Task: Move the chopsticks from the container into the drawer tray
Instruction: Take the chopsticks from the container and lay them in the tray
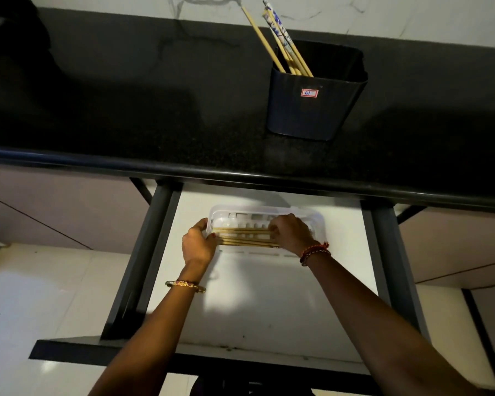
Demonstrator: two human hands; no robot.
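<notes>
A dark container (315,107) stands on the black counter and holds several chopsticks (286,41), some bare wood and some in blue-patterned wrappers. Below, in the open white drawer (257,295), lies a clear plastic tray (269,212). Several wooden chopsticks (245,237) lie sideways in the tray's near part. My left hand (197,244) grips the tray's left end at the chopstick tips. My right hand (292,232) curls its fingers over the right ends of the chopsticks.
The black counter edge (240,170) overhangs the back of the drawer. Dark drawer rails (143,267) run along both sides. A pale tiled floor (40,310) lies to the left below.
</notes>
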